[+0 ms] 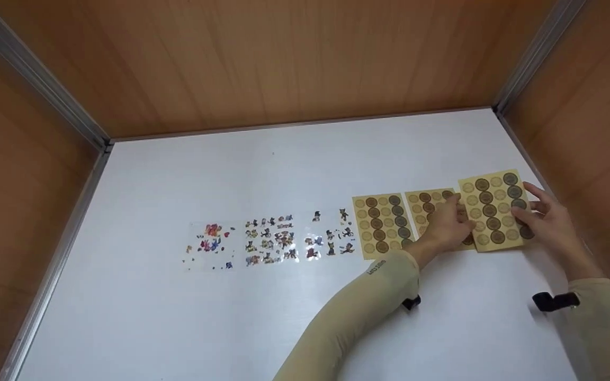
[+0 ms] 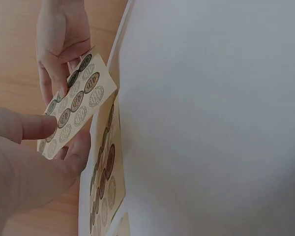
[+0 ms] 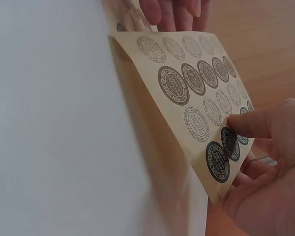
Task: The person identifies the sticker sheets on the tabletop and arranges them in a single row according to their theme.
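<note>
A kraft-coloured sheet of round stickers (image 1: 495, 210) is raised and tilted above the right end of the table, held between both hands. Its rows alternate pale, brown and dark green circles, and lettering shows on them in the right wrist view. My left hand (image 1: 445, 225) pinches its left edge, thumb on the printed face and fingers behind. At the opposite edge my right hand (image 1: 551, 227) grips it, the thumb (image 3: 250, 123) pressing near the dark green row. Beneath my left hand lies a second sticker sheet (image 1: 415, 211), partly covered. A third sticker sheet (image 1: 384, 226) lies left of that one.
Clear sheets of small colourful cartoon stickers continue the row leftward, among them a dense one (image 1: 270, 241) and a sparser one at the far left (image 1: 212, 246). The white table (image 1: 178, 328) is enclosed by wooden panels (image 1: 284, 63) at the back and sides.
</note>
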